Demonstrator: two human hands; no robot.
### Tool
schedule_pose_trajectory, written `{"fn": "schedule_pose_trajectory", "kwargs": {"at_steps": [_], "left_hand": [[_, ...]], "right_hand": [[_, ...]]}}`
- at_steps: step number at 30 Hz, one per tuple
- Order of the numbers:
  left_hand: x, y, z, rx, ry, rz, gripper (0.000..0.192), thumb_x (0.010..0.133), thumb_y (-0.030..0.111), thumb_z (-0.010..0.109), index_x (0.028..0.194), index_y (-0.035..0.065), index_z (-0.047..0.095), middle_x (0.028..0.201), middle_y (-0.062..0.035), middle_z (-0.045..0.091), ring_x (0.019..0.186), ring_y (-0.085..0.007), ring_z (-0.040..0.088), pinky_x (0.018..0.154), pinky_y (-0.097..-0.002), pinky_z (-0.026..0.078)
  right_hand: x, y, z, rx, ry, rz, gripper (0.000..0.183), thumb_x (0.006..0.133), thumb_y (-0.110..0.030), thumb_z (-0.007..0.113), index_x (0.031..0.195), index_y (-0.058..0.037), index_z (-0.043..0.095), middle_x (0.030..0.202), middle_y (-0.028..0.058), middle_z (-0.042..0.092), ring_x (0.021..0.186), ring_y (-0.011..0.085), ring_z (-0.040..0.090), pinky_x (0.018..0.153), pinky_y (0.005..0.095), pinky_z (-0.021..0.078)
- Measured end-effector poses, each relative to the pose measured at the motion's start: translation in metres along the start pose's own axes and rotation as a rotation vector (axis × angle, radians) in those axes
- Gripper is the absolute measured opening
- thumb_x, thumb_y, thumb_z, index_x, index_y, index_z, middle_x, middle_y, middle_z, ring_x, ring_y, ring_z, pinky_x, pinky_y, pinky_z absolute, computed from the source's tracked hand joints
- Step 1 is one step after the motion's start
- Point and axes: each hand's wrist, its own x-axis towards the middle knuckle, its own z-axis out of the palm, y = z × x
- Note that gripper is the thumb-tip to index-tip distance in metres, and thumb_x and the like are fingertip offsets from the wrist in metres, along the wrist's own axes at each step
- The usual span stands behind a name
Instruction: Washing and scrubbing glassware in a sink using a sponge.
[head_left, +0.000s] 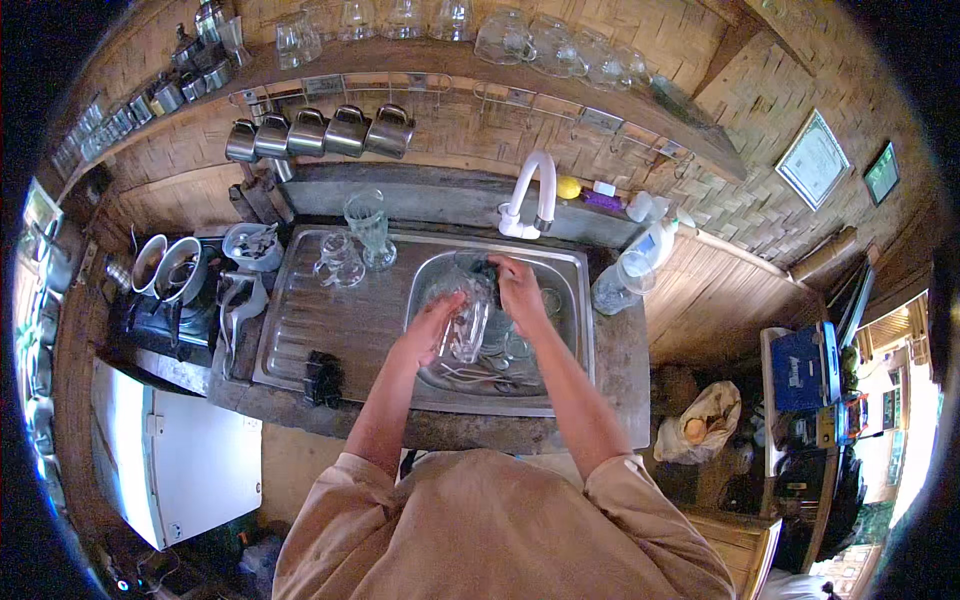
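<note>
Over the steel sink basin (582, 330), my left hand (429, 330) grips a clear glass (472, 326) that is tilted. My right hand (520, 294) holds a dark scrubbing pad (480, 262) against the upper end of that glass; its fingers partly hide the pad. Below both hands, forks and spoons (487, 375) lie in the basin with some glassware (517, 343). To the left, a glass mug (341, 259) and a tall footed glass (370, 229) stand on the ribbed drainboard (322, 315).
A white curved faucet (529, 187) rises behind the basin. A bottle (651, 247) stands at its right. Black cloth-like material (324, 379) lies on the drainboard's front edge. Steel mugs (349, 131) hang under the glass shelf (405, 60). Pans (180, 270) sit on the stove at left.
</note>
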Motion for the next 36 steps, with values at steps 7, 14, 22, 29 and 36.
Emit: {"fn": "schedule_pose_trajectory", "kwargs": {"at_steps": [7, 14, 22, 29, 36], "left_hand": [[0.017, 0.004, 0.027, -0.489, 0.133, 0.233, 0.045, 0.086, 0.047, 0.054, 0.107, 0.0068, 0.055, 0.095, -0.0057, 0.063, 0.08, -0.0171, 0.062, 0.062, -0.0316, 0.051], [0.017, 0.019, 0.047, -0.464, 0.334, 0.334, 0.042, 0.09, 0.047, 0.046, 0.106, 0.009, 0.055, 0.095, -0.0053, 0.061, 0.083, -0.0185, 0.06, 0.075, -0.0338, 0.049], [0.024, 0.023, 0.044, -0.513, 0.371, 0.319, 0.041, 0.09, 0.047, 0.046, 0.102, 0.0086, 0.055, 0.091, -0.0052, 0.062, 0.08, -0.0199, 0.06, 0.073, -0.0352, 0.048], [0.023, 0.025, 0.028, -0.454, 0.39, 0.233, 0.043, 0.087, 0.049, 0.05, 0.096, 0.0078, 0.056, 0.084, -0.0059, 0.062, 0.075, -0.0206, 0.061, 0.068, -0.0356, 0.049], [0.01, 0.035, 0.043, -0.469, 0.358, 0.314, 0.041, 0.085, 0.047, 0.052, 0.094, 0.0081, 0.057, 0.083, -0.005, 0.061, 0.076, -0.0204, 0.061, 0.07, -0.0358, 0.049]], "right_hand": [[-0.038, 0.022, 0.013, 0.431, 0.016, -0.118, 0.04, 0.082, 0.001, 0.047, 0.122, -0.0004, 0.049, 0.128, 0.0157, 0.048, 0.123, 0.0268, 0.042, 0.103, 0.0323, 0.0293], [-0.056, -0.006, 0.003, -0.043, 0.027, -0.062, 0.055, 0.075, -0.006, 0.061, 0.126, -0.0007, 0.042, 0.124, 0.0225, 0.049, 0.123, 0.0374, 0.04, 0.102, 0.0404, 0.0339], [-0.05, -0.004, 0.001, -0.209, 0.094, -0.379, 0.033, 0.067, -0.008, 0.071, 0.097, -0.0031, 0.059, 0.103, 0.0157, 0.054, 0.097, 0.0321, 0.055, 0.082, 0.037, 0.0489], [-0.053, -0.004, 0.009, -0.428, -0.11, -0.692, 0.028, 0.068, -0.008, 0.067, 0.094, -0.0019, 0.063, 0.109, 0.0114, 0.053, 0.101, 0.031, 0.055, 0.086, 0.0428, 0.0467], [-0.054, -0.004, -0.011, -0.587, -0.1, -0.795, 0.043, 0.071, -0.011, 0.062, 0.113, -0.0052, 0.056, 0.12, 0.0069, 0.052, 0.107, 0.0215, 0.054, 0.105, 0.0507, 0.0273]]}}
